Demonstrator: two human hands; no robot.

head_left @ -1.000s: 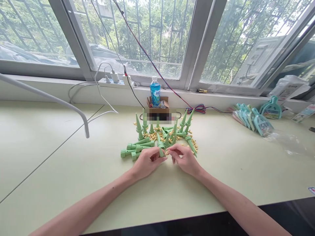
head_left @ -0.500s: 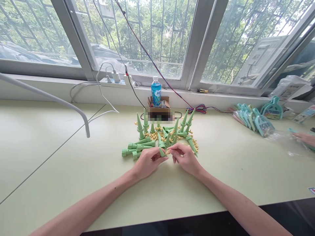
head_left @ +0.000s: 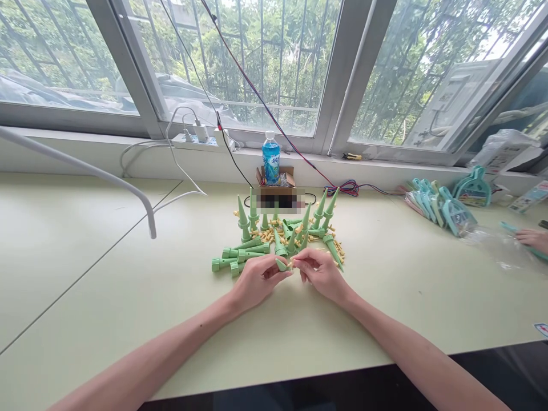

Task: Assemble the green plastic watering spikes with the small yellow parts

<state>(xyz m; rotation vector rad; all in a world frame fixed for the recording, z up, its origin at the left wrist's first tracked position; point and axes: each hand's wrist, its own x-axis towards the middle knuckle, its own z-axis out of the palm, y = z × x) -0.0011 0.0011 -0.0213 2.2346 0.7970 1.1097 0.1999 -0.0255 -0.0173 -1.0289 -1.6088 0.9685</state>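
Between the thumb and fingers of my left hand [head_left: 257,279] is a green plastic watering spike [head_left: 281,265], its pointed part showing. My right hand [head_left: 323,277] pinches a small yellow valve piece [head_left: 290,264] against the near side of that spike; the fingers partly hide where they meet. Just beyond my hands, several green spikes [head_left: 242,216] stand upright on the table. Green tubes with ribbed caps [head_left: 252,256] lie to the left of them. Loose yellow valve pieces [head_left: 266,235] are scattered among the spikes.
Behind the pile, a blue-liquid bottle [head_left: 270,161] stands at an open cardboard box [head_left: 290,190]. A coiled cable [head_left: 349,187] lies right of it. Teal dustpans [head_left: 458,214] are at the right, near another person's hand [head_left: 531,237]. A white curved bar [head_left: 143,200] extends from the left.
The spike in my left hand is tilted lower, toward the horizontal. My hands have otherwise hardly moved. At the far right, the other person's hand has shifted slightly.
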